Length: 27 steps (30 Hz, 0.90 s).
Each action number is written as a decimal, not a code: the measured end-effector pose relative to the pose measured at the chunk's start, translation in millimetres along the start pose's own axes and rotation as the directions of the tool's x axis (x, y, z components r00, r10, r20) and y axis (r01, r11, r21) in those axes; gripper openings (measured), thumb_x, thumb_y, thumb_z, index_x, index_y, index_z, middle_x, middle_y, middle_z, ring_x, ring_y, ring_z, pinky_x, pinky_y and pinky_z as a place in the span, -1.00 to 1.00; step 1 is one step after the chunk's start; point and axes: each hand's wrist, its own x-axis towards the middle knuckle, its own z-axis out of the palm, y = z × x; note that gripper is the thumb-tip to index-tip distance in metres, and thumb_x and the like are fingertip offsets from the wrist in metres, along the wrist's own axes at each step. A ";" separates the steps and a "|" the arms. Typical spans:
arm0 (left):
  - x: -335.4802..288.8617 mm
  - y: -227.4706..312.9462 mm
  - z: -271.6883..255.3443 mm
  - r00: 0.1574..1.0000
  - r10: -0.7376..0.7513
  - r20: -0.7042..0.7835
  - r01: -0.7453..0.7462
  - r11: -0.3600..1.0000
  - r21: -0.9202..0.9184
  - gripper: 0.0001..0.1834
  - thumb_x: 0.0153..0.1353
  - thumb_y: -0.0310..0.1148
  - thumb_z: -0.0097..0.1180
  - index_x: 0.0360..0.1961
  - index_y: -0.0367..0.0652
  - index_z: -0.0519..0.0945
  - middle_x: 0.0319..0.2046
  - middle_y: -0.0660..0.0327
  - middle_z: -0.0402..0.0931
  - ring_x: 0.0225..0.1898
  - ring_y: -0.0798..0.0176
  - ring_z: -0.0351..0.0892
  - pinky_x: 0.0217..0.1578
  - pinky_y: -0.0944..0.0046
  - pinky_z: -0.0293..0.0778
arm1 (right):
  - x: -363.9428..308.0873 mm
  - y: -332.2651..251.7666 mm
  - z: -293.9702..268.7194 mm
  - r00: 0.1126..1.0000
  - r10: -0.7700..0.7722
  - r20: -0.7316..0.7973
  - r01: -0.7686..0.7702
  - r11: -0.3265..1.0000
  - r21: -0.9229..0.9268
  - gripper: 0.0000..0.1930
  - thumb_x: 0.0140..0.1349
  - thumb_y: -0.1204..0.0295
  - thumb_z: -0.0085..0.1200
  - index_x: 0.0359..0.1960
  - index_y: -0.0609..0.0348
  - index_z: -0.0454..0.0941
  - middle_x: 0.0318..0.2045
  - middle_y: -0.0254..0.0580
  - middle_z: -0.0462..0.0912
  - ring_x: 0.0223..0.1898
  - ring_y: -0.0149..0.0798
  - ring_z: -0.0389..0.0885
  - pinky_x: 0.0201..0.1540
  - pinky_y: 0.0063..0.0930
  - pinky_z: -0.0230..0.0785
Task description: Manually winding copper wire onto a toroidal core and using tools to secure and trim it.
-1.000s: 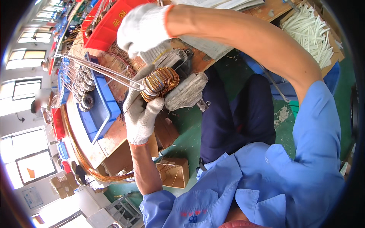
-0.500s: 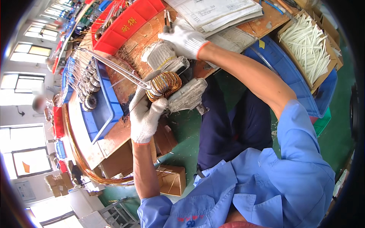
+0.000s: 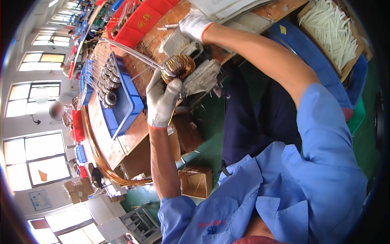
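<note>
My left hand [image 3: 161,99], in a white glove, grips a ring-shaped coil [image 3: 178,68] wound with copper wire. Long white-sleeved leads [image 3: 136,53] run from the coil toward the far left. The coil rests against grey cloth-wrapped pads [image 3: 202,77] at the bench edge. Farther off, my gloved right hand [image 3: 195,25] is closed round a slender, pale, two-pronged tool [image 3: 166,27] that points left. Its exact kind is not clear, and the hand hides its rear part.
A blue tray [image 3: 122,110] of finished-looking coils [image 3: 109,79] lies left. A red bin [image 3: 140,25] and papers [image 3: 227,9] are at the back. To the right, a cardboard box [image 3: 331,36] holds white sleeves above a blue bin [image 3: 300,53]. A wire bundle [image 3: 95,152] curves round the left edge.
My right hand has closed from a spread pose onto the slender tool, which now points left. My left hand still holds the coil. The whole view has shifted slightly.
</note>
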 end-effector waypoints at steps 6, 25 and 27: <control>-12.5 6.6 -2.8 0.998 0.008 -0.066 -0.006 1.000 0.021 -0.46 0.36 -0.22 0.32 0.23 -0.38 0.56 -0.03 0.19 0.66 -0.11 0.41 0.54 -0.06 0.37 0.47 | -173.0 -0.6 -29.2 0.920 0.381 -0.092 -0.172 0.604 0.778 -0.48 0.27 0.16 0.15 0.12 0.32 0.58 -0.36 -0.01 0.75 -0.31 -0.03 0.75 -0.23 -0.14 0.52; -11.5 8.7 1.4 0.994 0.036 -0.106 -0.022 0.991 0.130 -0.38 0.32 -0.06 0.40 0.20 -0.33 0.57 -0.38 0.40 0.52 -0.49 0.58 0.29 -0.50 0.48 0.19 | -307.0 -112.3 -77.7 0.826 -0.183 0.534 -0.542 -0.520 0.661 -0.79 0.34 0.64 -0.07 -0.02 0.21 0.39 -0.37 -0.34 0.42 -0.58 -0.58 0.34 -0.63 -0.60 0.16; -14.2 10.2 4.0 0.993 0.024 -0.119 -0.013 0.996 0.092 -0.37 0.32 -0.06 0.40 0.21 -0.33 0.57 -0.34 0.38 0.55 -0.48 0.58 0.29 -0.50 0.47 0.21 | -295.0 -122.9 -70.2 0.867 -0.136 0.479 -0.481 -0.481 0.733 -0.85 0.43 0.55 0.00 -0.02 0.19 0.40 -0.41 -0.35 0.44 -0.59 -0.57 0.36 -0.64 -0.60 0.16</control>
